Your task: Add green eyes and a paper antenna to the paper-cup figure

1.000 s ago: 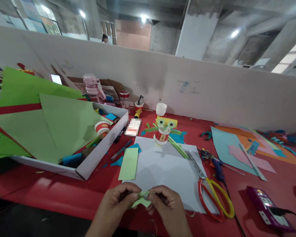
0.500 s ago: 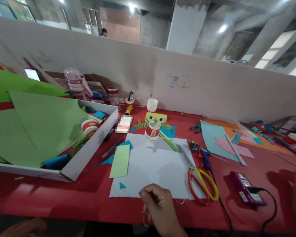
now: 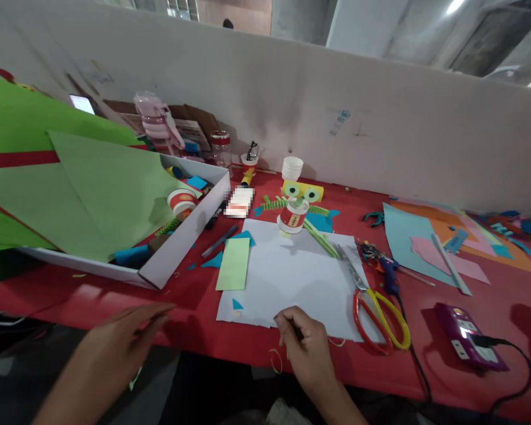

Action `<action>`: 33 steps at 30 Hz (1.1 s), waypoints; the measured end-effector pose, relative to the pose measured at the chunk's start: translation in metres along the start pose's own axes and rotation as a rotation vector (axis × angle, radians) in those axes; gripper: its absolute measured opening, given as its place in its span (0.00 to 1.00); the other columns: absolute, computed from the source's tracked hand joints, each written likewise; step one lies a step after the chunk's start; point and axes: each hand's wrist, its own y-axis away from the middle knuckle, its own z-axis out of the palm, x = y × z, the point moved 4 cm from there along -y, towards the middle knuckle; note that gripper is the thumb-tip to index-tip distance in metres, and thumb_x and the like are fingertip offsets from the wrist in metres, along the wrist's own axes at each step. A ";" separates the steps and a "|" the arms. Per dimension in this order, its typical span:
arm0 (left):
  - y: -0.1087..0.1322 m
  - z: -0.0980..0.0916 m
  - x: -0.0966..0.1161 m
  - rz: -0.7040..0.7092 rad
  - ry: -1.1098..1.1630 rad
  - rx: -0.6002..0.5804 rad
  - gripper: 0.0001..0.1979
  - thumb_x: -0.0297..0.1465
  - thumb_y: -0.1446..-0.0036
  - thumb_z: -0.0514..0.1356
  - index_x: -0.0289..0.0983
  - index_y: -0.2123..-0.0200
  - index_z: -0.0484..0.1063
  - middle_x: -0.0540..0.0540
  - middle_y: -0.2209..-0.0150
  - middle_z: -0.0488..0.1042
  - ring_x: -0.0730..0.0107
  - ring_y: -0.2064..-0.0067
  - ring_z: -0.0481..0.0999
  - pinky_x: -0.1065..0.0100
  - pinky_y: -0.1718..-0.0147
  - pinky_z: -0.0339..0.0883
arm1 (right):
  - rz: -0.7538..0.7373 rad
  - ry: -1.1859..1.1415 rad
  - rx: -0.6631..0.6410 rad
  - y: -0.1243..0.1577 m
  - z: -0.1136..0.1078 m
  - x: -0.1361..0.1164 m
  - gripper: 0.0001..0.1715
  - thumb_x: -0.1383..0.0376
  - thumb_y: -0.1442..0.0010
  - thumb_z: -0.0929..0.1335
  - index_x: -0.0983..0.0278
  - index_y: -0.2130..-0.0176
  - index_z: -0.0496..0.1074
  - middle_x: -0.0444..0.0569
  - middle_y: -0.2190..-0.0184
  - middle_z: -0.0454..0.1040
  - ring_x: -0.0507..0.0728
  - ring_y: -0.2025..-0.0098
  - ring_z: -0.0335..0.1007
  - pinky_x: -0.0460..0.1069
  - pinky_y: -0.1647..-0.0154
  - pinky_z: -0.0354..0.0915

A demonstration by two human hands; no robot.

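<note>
Craft paper covers the red table, and both hands sit at its near edge. The left hand is flat and open, fingers stretched toward the table edge below the white box, holding nothing. The right hand is curled closed, thumb against forefinger, at the near edge of the white sheet; whether it pinches anything cannot be told. A thin yellow-green loop shows just beside it. The hands seem between grips; taking the scissors, just right of the sheet, would call for uncurling the right hand.
</note>
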 end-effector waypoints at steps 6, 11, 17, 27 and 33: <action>-0.044 0.054 0.051 0.049 -0.258 0.095 0.19 0.35 0.44 0.53 0.36 0.52 0.72 0.37 0.52 0.74 0.53 0.53 0.73 0.58 0.54 0.66 | -0.075 0.080 -0.011 0.002 -0.005 0.002 0.16 0.58 0.36 0.62 0.62 0.71 0.69 0.42 0.80 0.65 0.52 0.76 0.61 0.45 0.74 0.56; -0.064 0.075 0.076 0.058 -0.389 0.033 0.25 0.43 0.41 0.51 0.34 0.46 0.68 0.34 0.48 0.69 0.49 0.50 0.70 0.56 0.59 0.67 | -0.094 0.125 -0.050 -0.003 -0.003 0.000 0.15 0.59 0.36 0.62 0.62 0.72 0.68 0.42 0.79 0.66 0.52 0.76 0.62 0.45 0.73 0.56; -0.077 0.093 0.090 0.089 -0.519 -0.141 0.34 0.41 0.48 0.59 0.30 0.41 0.60 0.32 0.51 0.72 0.43 0.49 0.68 0.54 0.56 0.64 | -0.114 0.144 -0.055 -0.005 0.000 -0.004 0.15 0.60 0.35 0.61 0.62 0.72 0.68 0.43 0.78 0.68 0.52 0.74 0.63 0.45 0.71 0.56; -0.074 0.089 0.066 0.124 -0.383 -0.166 0.35 0.44 0.50 0.58 0.32 0.41 0.61 0.32 0.48 0.69 0.43 0.47 0.67 0.52 0.51 0.61 | -0.118 0.135 -0.027 -0.008 -0.013 0.000 0.15 0.62 0.36 0.62 0.63 0.73 0.69 0.42 0.79 0.66 0.51 0.75 0.61 0.45 0.73 0.54; -0.069 0.086 0.063 0.052 -0.218 -0.204 0.37 0.41 0.57 0.62 0.35 0.43 0.62 0.33 0.46 0.67 0.45 0.51 0.72 0.54 0.54 0.66 | -0.148 0.108 -0.034 -0.003 -0.002 0.000 0.14 0.62 0.37 0.63 0.63 0.73 0.68 0.42 0.78 0.67 0.50 0.75 0.62 0.44 0.72 0.54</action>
